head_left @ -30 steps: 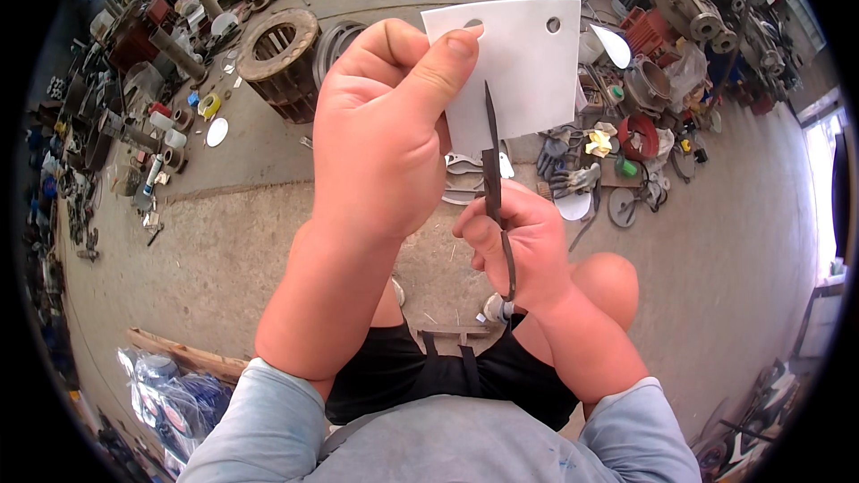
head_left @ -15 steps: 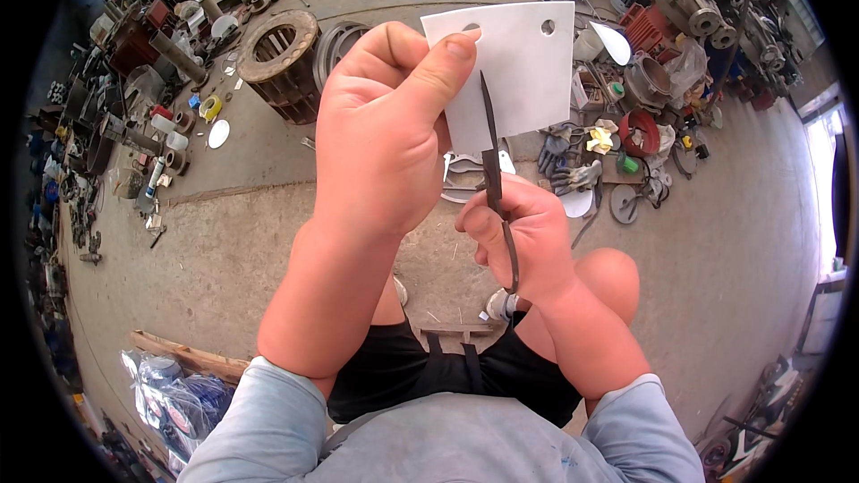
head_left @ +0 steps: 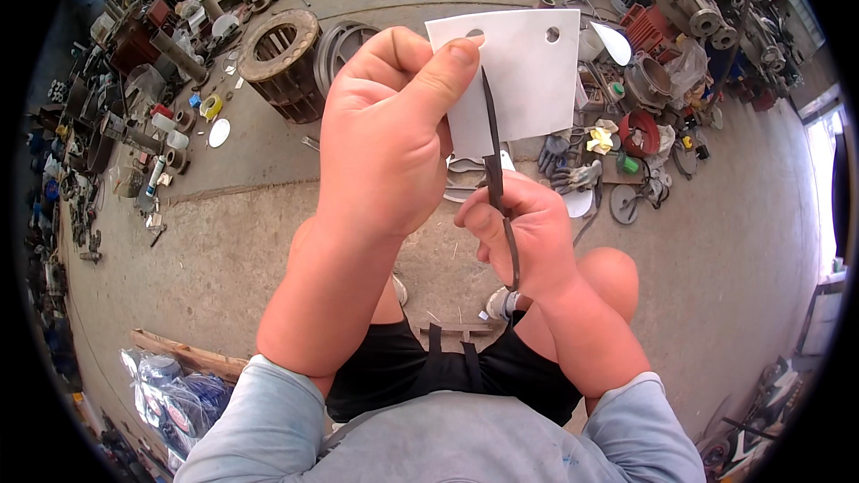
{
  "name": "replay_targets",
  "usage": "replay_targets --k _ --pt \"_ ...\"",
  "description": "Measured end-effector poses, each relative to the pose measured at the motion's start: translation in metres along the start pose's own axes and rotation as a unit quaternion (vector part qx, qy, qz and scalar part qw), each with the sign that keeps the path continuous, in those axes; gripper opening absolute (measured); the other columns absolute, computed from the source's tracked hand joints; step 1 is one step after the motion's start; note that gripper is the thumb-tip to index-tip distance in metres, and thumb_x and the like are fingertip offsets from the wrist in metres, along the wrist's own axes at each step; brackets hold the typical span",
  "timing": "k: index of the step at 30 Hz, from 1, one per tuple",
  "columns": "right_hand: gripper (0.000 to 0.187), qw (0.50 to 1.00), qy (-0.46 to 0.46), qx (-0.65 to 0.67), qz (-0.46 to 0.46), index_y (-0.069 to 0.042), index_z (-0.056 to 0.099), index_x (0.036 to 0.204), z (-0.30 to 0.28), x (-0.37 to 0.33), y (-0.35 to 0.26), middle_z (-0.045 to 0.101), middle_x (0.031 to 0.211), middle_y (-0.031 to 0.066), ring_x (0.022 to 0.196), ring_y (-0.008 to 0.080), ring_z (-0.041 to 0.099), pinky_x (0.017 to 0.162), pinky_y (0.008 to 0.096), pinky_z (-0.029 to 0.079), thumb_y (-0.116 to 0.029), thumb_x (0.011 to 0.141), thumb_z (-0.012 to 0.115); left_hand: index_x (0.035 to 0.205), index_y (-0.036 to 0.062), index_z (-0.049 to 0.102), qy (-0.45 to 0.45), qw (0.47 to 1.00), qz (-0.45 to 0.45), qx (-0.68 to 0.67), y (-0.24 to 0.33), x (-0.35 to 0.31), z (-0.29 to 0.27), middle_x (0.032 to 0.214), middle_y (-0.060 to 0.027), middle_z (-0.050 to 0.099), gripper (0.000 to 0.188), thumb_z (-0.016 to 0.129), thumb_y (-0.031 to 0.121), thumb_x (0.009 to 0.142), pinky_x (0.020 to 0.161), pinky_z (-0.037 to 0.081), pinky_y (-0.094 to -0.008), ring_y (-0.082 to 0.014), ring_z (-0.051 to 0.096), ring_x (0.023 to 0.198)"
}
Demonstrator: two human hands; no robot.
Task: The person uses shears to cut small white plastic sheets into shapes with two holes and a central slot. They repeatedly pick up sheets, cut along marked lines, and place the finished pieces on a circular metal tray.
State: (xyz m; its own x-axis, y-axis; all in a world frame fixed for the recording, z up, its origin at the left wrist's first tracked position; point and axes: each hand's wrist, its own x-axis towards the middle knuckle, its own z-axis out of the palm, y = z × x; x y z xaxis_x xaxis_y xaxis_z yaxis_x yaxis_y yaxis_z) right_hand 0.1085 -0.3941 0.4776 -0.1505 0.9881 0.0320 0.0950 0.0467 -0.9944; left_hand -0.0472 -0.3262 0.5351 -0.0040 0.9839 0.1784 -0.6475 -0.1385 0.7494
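Note:
Pinched between the thumb and fingers of my left hand [head_left: 385, 134] is a white sheet [head_left: 530, 76], held up in front of me by its left side. Two round holes show near its top edge, the left one partly under my thumb. My right hand [head_left: 530, 228] is closed round the handles of dark metal scissors [head_left: 491, 125]. The blade lies over the sheet from its lower edge, its tip close below the left hole and near my left thumb. Whether the second blade is behind the sheet is hidden.
A rusty slotted cylinder [head_left: 282, 63] stands on the floor ahead, beside metal rings [head_left: 344, 49]. Grey work gloves [head_left: 573, 177], a red ring [head_left: 639, 134] and valve parts [head_left: 698, 13] lie to the right. Plastic-wrapped goods [head_left: 174, 394] rest near left by a wooden board [head_left: 192, 356].
My left hand and the sheet have shifted slightly down and to the right. The scissors have barely moved and still overlap the sheet.

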Motion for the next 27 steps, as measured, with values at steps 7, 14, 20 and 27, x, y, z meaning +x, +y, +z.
replay_targets --k 7,14,20,27 --pt "0.047 0.999 -0.011 0.026 0.022 0.002 0.074 0.089 0.0 -0.003 -0.001 0.055 0.077 0.0005 0.057 0.0066 0.057 0.049 0.0269 0.04 -0.043 0.09 0.09 0.089 0.0088 0.059 0.027 0.999 -0.003 -0.018 0.0 -0.002 0.007 0.079 0.0022 0.064 0.022 0.075 0.012 0.104 0.05 0.034 -0.0197 -0.0009 0.049 0.059" --pt "0.048 1.0 -0.024 -0.014 0.009 0.001 0.065 0.081 0.003 -0.005 0.01 0.048 0.073 0.0048 0.067 0.0145 0.046 0.06 0.0328 0.039 -0.039 0.096 0.085 0.096 0.0058 0.061 0.026 0.999 0.001 -0.037 0.005 -0.001 0.0 0.083 -0.0017 0.067 0.018 0.074 0.013 0.105 0.058 0.046 -0.0225 -0.0069 0.059 0.066" --pt "0.051 0.999 -0.043 -0.012 -0.001 0.001 0.061 0.079 0.0 -0.01 0.018 0.043 0.072 0.0052 0.068 0.0175 0.039 0.062 0.0336 0.036 -0.041 0.098 0.082 0.1 0.0046 0.062 0.025 0.998 0.0 -0.051 0.009 0.003 -0.008 0.088 -0.0061 0.072 0.014 0.069 0.014 0.108 0.065 0.055 -0.0275 -0.0121 0.068 0.072" --pt "0.055 0.999 -0.044 0.001 -0.002 0.001 0.056 0.076 0.001 -0.01 0.012 0.041 0.071 0.0056 0.068 0.0162 0.038 0.061 0.0335 0.034 -0.042 0.099 0.081 0.098 0.0058 0.064 -0.025 0.997 0.001 -0.068 0.01 0.002 -0.016 0.093 -0.0065 0.076 0.016 0.061 0.013 0.112 0.077 0.064 -0.0325 -0.0156 0.075 0.083"
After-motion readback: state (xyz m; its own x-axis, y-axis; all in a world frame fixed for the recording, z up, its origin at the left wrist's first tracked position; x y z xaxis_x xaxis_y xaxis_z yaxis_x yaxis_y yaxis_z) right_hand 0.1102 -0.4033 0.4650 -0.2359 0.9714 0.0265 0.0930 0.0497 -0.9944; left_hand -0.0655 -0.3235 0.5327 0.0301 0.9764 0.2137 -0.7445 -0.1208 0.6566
